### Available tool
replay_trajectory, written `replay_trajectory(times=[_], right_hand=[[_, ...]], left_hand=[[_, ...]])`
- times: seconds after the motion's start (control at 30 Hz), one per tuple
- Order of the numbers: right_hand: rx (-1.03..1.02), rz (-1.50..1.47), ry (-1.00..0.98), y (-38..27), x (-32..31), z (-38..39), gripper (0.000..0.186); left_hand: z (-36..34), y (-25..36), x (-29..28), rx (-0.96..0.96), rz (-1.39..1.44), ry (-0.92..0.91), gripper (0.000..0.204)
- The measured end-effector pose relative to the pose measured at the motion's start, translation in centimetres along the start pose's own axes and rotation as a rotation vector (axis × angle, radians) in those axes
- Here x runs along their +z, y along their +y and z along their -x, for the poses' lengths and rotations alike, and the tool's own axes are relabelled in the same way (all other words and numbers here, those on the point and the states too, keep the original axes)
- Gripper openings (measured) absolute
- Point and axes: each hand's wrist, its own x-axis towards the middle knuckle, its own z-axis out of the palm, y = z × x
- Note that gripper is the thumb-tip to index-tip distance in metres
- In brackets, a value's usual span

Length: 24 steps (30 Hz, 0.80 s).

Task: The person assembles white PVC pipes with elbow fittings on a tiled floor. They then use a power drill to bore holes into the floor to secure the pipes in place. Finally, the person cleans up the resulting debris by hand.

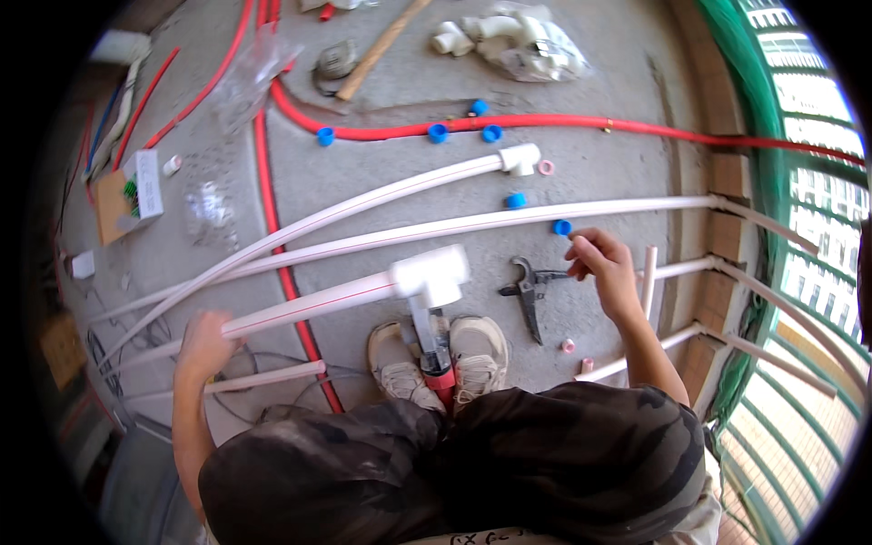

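My left hand is closed round a long white plastic pipe with a thin red stripe. A white tee fitting, blurred by motion, sits on the pipe's right end. Between my shoes is a red-and-black tool with a grey metal plate, like a pipe fusion welder; the tee overlaps its top, and I cannot tell whether they touch. My right hand hovers at the right with fingers loosely curled and nothing visible in them. Beside it lie a dark pipe cutter and a blue cap.
Another white pipe with a tee crosses a longer white pipe on the concrete. Red tubing runs across the floor. Farther off are a hammer, a bag of white fittings and a box. Green railing stands at right.
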Motion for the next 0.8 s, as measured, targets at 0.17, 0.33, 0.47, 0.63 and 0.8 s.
replay_trajectory(times=[0.17,0.33,0.47,0.63,0.8], right_hand=[[0.056,-0.043,0.034,3.3,-1.0,2.3,0.023],[0.202,-0.040,0.074,7.0,-0.2,5.8,0.023],[0.247,-0.036,0.042,8.6,1.3,7.4,0.024],[0.239,0.012,-0.035,8.3,3.2,7.1,0.023],[0.229,0.050,-0.017,7.1,3.9,6.3,0.021]], left_hand=[[-0.5,-14.8,6.9,-0.005,-0.222,-0.081,0.017],[1.4,-18.6,11.8,-0.207,-0.293,-0.046,0.018],[-0.1,-14.2,12.2,-0.339,-0.270,0.002,0.026],[0.7,-12.8,12.5,-0.312,-0.289,0.078,0.032],[0.2,-11.0,12.4,-0.274,-0.232,0.212,0.035]])
